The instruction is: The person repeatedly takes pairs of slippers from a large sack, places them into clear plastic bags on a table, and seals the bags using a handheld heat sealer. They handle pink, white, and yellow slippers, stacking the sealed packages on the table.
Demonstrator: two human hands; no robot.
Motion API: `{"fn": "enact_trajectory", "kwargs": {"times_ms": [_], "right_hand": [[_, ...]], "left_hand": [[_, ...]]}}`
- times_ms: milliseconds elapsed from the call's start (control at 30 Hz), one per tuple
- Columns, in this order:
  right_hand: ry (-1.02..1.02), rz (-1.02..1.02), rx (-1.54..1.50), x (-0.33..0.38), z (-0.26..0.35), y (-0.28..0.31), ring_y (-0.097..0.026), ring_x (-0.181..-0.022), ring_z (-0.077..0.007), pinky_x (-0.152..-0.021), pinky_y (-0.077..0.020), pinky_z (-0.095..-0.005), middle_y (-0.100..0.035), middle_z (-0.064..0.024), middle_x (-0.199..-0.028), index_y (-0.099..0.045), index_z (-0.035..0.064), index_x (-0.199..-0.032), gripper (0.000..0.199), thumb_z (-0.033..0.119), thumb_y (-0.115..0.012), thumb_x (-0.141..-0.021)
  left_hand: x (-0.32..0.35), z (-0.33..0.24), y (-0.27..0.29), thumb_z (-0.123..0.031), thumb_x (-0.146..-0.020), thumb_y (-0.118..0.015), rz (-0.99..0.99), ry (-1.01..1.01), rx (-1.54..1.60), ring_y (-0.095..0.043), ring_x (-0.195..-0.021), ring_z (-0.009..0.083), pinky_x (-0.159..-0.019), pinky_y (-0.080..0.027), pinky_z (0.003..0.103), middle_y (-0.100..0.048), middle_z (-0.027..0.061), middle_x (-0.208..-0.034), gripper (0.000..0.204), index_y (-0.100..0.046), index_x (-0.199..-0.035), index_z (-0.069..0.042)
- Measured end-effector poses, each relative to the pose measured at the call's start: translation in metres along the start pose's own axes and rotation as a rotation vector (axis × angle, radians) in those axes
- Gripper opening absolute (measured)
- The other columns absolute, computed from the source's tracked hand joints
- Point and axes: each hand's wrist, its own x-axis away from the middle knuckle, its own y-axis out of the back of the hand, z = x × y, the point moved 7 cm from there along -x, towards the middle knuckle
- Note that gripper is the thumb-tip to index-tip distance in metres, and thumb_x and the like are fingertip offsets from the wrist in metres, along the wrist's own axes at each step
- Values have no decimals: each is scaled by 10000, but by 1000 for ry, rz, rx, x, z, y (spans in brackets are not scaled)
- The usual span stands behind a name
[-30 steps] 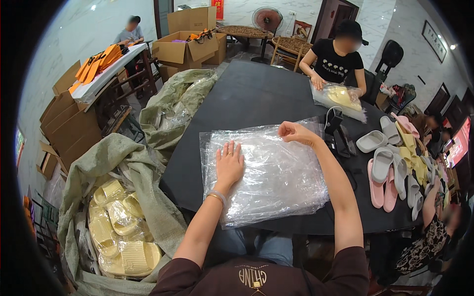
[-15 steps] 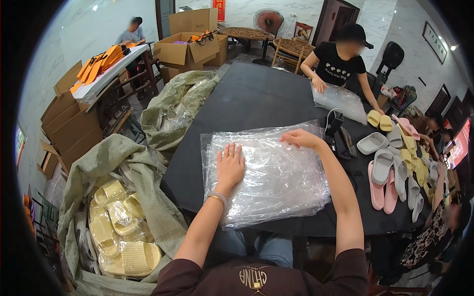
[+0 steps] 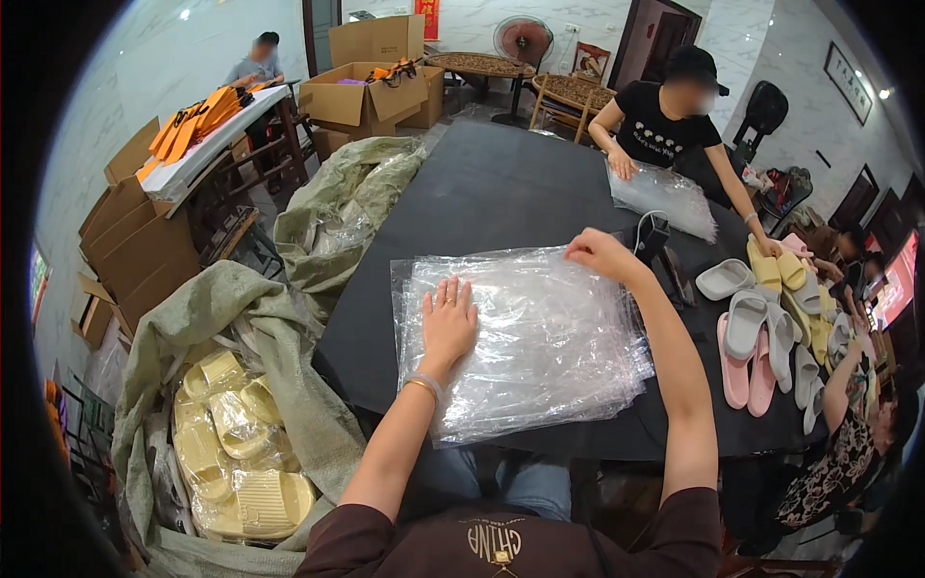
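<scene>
A stack of clear plastic bags (image 3: 530, 356) lies on the black table in front of me. My left hand (image 3: 449, 326) rests flat on the left part of the stack, its fingers stretched out. At the stack's far right edge my right hand (image 3: 602, 258) is closed in a pinch on the top plastic bag (image 3: 554, 265). Grey, yellow and pink slippers (image 3: 747, 328) are heaped on the table to the right, apart from my hands.
Slippers in clear wrapping fill a green woven sack (image 3: 318, 414) at left; another sack (image 3: 299, 217) stands behind. Across the table (image 3: 482, 193), a co-worker (image 3: 665, 125) reaches to the slippers beside more plastic bags (image 3: 665, 197). A black device (image 3: 655, 236) stands near my right hand.
My right hand has moved up and slightly right to the stack's far edge, lifting a bag's edge. My left hand has stayed put. The co-worker's arm has reached further right, shifting yellow slippers.
</scene>
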Motion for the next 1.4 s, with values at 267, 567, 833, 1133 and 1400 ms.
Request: {"fn": "enact_trajectory", "kwargs": {"times_ms": [267,567,833,1133,1400], "right_hand": [[-158,-501,-41,10,-21,21,-625,-752,-247,-682,-482,-332,-621,-103,-821,-699,42,-858,120,145,-665,-807],[-497,-422,-454,43,-83,-24,-647,-826,-165,-734,-499,-295,-683,-93,-912,-575,17,-1137,380,184,-686,-814],[-510,61,-490,109,-78,-70,-586,-718,-109,-667,-475,-278,-673,-47,-792,-661,-13,-907,254,230,-676,-837],[-710,-162,-553,124,-109,-72,-584,-566,-165,-518,-454,-339,-622,-53,-658,-667,8,-873,209,192,-571,-887],[-624,-350,425,140,-57,-11,-594,-944,-307,-751,-461,-432,-617,-122,-967,-578,51,-996,186,67,-487,-835]], "left_hand": [[1,2,1,-328,-952,-370,1,5,5,-227,-1404,256,-1137,-141,473,-286,99,-1506,505,-373,-1417,-130],[0,1,-1,-346,-959,-356,52,19,-35,-222,-1406,250,-1138,-141,469,-272,94,-1512,516,-350,-1430,-135],[2,2,-3,-334,-954,-341,68,33,-32,-203,-1410,244,-1143,-120,464,-272,83,-1513,524,-343,-1433,-123],[-7,1,3,-503,-940,-366,46,68,-106,-239,-1393,323,-1105,-155,552,-251,166,-1506,620,-294,-1458,-170],[-6,-33,1,-601,-881,-413,257,37,-208,-253,-1358,416,-977,-194,697,-300,231,-1462,652,-341,-1436,-267]]}}
